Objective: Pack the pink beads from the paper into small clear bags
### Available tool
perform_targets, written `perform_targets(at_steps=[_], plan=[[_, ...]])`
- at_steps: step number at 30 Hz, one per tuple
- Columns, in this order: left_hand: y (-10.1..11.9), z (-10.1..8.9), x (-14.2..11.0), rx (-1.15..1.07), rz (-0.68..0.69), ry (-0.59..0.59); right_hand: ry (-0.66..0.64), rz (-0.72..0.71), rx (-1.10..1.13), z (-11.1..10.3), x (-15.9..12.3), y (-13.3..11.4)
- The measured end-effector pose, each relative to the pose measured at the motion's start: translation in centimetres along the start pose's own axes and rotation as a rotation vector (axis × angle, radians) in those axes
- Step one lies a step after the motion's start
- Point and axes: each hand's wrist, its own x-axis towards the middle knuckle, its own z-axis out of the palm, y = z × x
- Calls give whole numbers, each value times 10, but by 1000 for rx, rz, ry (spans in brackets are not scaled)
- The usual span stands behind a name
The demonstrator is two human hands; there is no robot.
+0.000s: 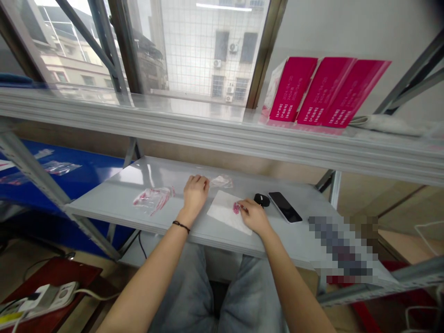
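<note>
My left hand (196,193), a dark band on its wrist, is over the grey shelf board with its fingers curled down. Its fingertips are beside a small stack of clear plastic bags (222,181), and what they hold, if anything, is hidden. A white paper sheet (222,210) lies in front of me with a little heap of pink-purple pieces (236,208) on it. At the right side of this heap my right hand (255,215) has its fingers bent together; any piece between them is too small to make out. Left of my left hand are clear bags with pink print or contents (154,200).
A phone (285,206) and a small black object (262,200) lie right of the paper. Above runs an upper shelf (173,119) carrying pink boxes (328,90). A blue surface (100,159) with more bags is at left, above a power strip (52,298).
</note>
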Motion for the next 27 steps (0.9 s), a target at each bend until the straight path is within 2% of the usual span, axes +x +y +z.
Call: perform_targets(at_steps=[3, 6, 10, 14, 17, 20, 24, 27], plan=[[-4, -4, -37, -35, 178, -82, -5, 6, -5, 1, 1, 0], [-3, 1, -55, -111, 243, -214, 6, 20, -19, 1, 1, -1], [-5, 9, -53, -177, 223, -258, 17, 22, -20, 1, 0, -4], [-9, 8, -45, -241, 217, -273, 38, 19, 23, -2, 0, -7], [-9, 2, -45, -279, 203, -243, 88, 22, 84, -8, 1, -12], [-4, -7, -49, -406, 166, -180, 123, 4, 154, -20, -1, -29], [9, -22, -59, -605, 128, -45, 179, -19, 306, -39, -10, -66], [22, -36, -69, -663, 167, 64, 214, 89, 507, -50, -17, -95]])
